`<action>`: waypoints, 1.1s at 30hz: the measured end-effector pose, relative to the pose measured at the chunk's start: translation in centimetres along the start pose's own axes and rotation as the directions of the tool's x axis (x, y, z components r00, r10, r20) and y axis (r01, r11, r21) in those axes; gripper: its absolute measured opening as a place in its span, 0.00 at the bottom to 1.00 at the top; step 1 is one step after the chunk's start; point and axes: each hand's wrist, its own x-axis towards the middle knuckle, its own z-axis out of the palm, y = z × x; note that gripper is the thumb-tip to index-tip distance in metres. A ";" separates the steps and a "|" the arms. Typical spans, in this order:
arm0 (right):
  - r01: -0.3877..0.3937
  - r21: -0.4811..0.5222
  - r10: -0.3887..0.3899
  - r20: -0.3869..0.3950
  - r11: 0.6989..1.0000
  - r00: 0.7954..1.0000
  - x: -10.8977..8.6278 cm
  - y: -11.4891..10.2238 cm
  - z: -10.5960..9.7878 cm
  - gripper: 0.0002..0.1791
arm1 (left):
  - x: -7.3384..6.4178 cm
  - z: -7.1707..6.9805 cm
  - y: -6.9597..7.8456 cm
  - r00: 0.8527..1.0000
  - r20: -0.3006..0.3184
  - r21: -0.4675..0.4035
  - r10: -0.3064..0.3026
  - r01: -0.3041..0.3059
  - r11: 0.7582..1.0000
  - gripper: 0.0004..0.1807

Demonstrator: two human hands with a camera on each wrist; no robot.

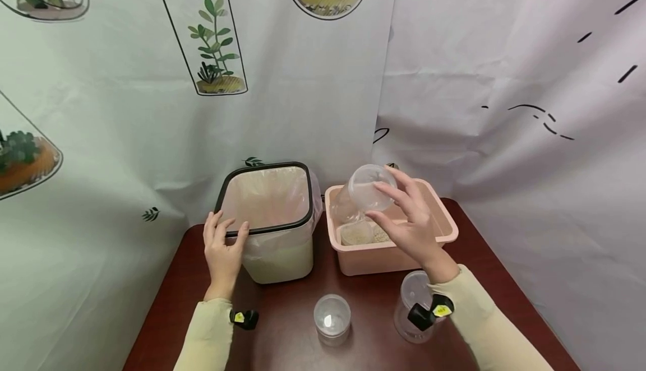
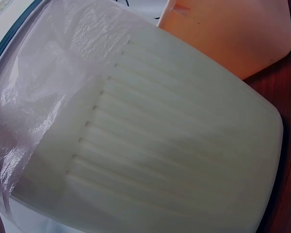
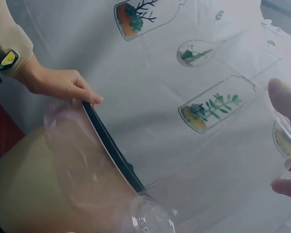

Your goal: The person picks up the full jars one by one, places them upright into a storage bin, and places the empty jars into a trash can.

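My left hand (image 1: 224,253) grips the black rim (image 1: 275,228) of a pale trash bin (image 1: 282,261) at its near left corner. In the right wrist view, the left hand's (image 3: 63,83) fingers and thumb meet over that rim. My right hand (image 1: 411,222) holds a clear plastic jar (image 1: 370,189), fingers and thumb around its base end. The jar tilts, its other end pointing down and left over a pink basin (image 1: 373,261). Inside the basin show pale grains (image 1: 355,235). The bin's ribbed side (image 2: 174,126) fills the left wrist view.
A small clear jar (image 1: 332,318) stands on the dark red table (image 1: 287,326) in front. To its right, under my right forearm, stands a taller clear jar (image 1: 411,315). A thin clear bag (image 1: 317,200) lines the bin. Patterned cloth (image 1: 313,96) hangs behind.
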 end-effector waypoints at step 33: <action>0.042 0.120 -0.047 0.046 0.992 0.998 0.1 3.0 11.2 0.25 | 0.1 -0.1 0.4 1.000 0.010 -0.012 -0.027 0.028 1.000 0.19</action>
